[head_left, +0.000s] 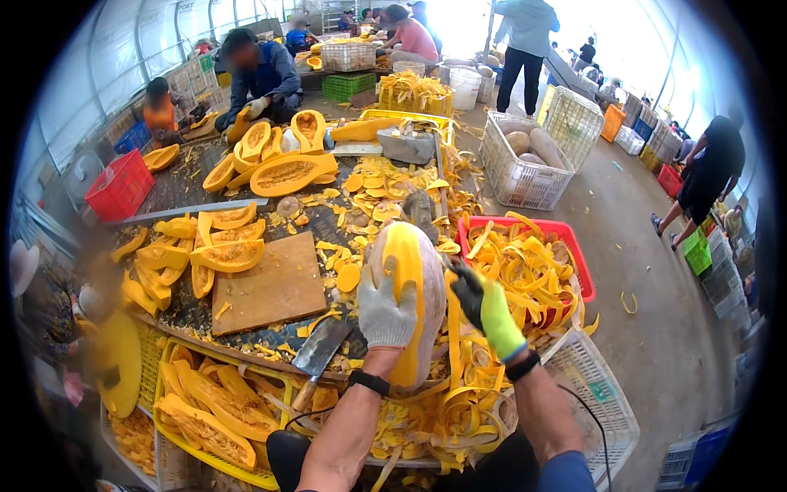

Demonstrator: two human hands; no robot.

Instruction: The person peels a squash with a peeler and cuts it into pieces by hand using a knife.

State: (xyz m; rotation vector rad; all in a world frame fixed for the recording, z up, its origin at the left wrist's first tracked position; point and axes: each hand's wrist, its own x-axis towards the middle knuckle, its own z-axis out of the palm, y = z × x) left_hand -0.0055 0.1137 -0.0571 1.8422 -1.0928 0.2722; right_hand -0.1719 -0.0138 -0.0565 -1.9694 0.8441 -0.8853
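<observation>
A large tan butternut squash [426, 328] stands lengthwise at the near edge of the worktable, a long orange strip of its flesh bared. My left hand [387, 310], in a grey knit glove, grips its left side with the fingers over the top. At the squash's right side, my right hand [485, 305], in a black and yellow-green glove, is closed; a small dark thing shows at its fingertips, too blurred to name. A cleaver [320, 348] with a wooden handle lies left of the squash. Peel strips [475, 394] hang beside and below it.
A wooden board [270, 285] lies among squash wedges [229, 246] and halves [287, 174]. A red crate [584, 275] of peel stands right; a yellow crate [287, 394] holds cut squash at lower left. A white crate [525, 182] holds whole squashes. A co-worker [262, 78] sits across the table.
</observation>
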